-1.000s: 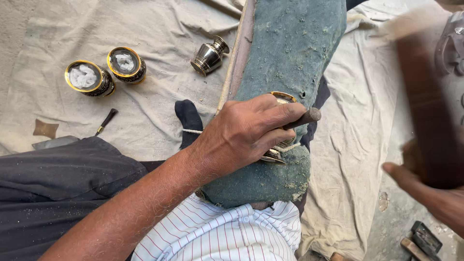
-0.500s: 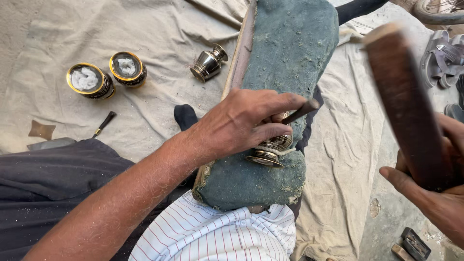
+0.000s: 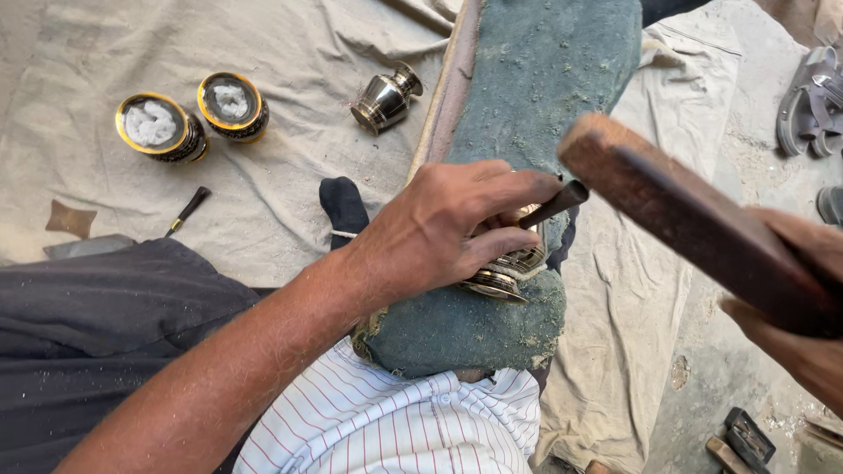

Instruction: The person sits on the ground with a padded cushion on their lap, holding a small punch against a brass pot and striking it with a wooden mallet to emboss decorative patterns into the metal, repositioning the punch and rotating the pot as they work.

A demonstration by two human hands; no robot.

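Observation:
My left hand [image 3: 448, 233] presses a small brass vessel [image 3: 509, 268] down on a long green-padded board [image 3: 536, 96] that lies over my lap. The same hand pinches a thin dark punch tool [image 3: 553, 204] against the vessel. My right hand [image 3: 803, 325] at the right edge grips a thick brown wooden mallet [image 3: 685, 219], whose head hangs raised just right of the tool. Most of the vessel is hidden under my fingers.
On the beige cloth at the left sit two black-and-gold round pots [image 3: 189, 118] stuffed with white wadding, a polished metal vase [image 3: 385, 98] on its side and a small dark-handled tool [image 3: 186, 211]. Sandals [image 3: 812, 101] lie at the top right, small tools [image 3: 742, 439] at the bottom right.
The mallet has swung down and leftward toward the punch tool. My left hand stays on the vessel, with only a slight shift.

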